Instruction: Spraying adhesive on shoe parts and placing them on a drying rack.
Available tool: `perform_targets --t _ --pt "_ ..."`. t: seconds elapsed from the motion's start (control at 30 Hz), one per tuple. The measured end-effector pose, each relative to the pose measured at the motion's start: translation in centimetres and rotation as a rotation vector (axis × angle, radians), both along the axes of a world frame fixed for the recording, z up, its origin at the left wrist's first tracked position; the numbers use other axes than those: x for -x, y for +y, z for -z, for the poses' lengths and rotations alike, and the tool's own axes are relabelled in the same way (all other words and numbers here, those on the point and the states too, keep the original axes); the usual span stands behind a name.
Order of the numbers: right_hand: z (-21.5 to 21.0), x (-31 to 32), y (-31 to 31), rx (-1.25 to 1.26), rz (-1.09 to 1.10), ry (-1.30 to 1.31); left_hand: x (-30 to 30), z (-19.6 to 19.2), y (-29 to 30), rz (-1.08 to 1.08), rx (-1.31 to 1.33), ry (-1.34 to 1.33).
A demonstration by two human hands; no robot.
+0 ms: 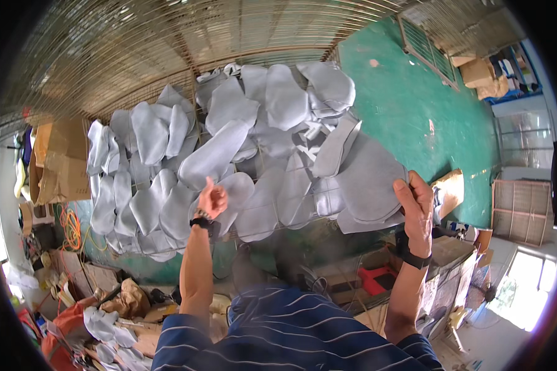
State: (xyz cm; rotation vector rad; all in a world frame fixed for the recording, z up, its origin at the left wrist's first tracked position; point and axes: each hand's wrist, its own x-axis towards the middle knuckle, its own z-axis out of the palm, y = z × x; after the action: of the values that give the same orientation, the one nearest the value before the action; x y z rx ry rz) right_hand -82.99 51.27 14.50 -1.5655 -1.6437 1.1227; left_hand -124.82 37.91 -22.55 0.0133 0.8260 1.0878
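Note:
My right hand (418, 201) pinches the right edge of a large, flat grey cut piece (371, 176), thumb on top and fingers underneath. It has a rounded outline, and other grey edges show beneath it. A narrower grey piece (337, 148) lies against its upper left. My left hand (213, 199) is over the middle of the pile, its thumb raised apart from half-curled fingers and nothing visible in them. Just above it lies a long, rounded grey piece (213, 154). Many similar grey pieces (148, 133) cover a wire rack in overlapping rows.
Wire mesh rack panels (136, 62) rise behind the pile. Cardboard boxes (65, 157) stand at the left, near an orange cable (71, 229). Green floor (427, 123) extends to the right. A red plastic object (377, 280) and a cluttered bench (452, 260) are at the lower right.

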Motion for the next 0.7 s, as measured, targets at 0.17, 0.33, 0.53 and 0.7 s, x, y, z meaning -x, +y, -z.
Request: perform_targets --t 0.17,0.33,0.53,0.7 --pt "1.5 1.0 -0.8 -0.026 -0.170 -0.131 -0.4 -7.9 1.9 0.034 -0.111 0.133" --pt "4.0 5.8 -2.1 -0.186 -0.555 -0.115 -9.5 -15.5 5.4 0.067 -0.448 0.551" --pt "5.7 7.7 -4.2 -0.282 -0.690 -0.150 -14.1 -16.3 8.5 0.290 -0.501 0.995" --pt "3.8 5.2 -5.2 -0.202 -0.459 -0.209 -12.5 -13.1 7.7 0.095 -0.151 0.756"
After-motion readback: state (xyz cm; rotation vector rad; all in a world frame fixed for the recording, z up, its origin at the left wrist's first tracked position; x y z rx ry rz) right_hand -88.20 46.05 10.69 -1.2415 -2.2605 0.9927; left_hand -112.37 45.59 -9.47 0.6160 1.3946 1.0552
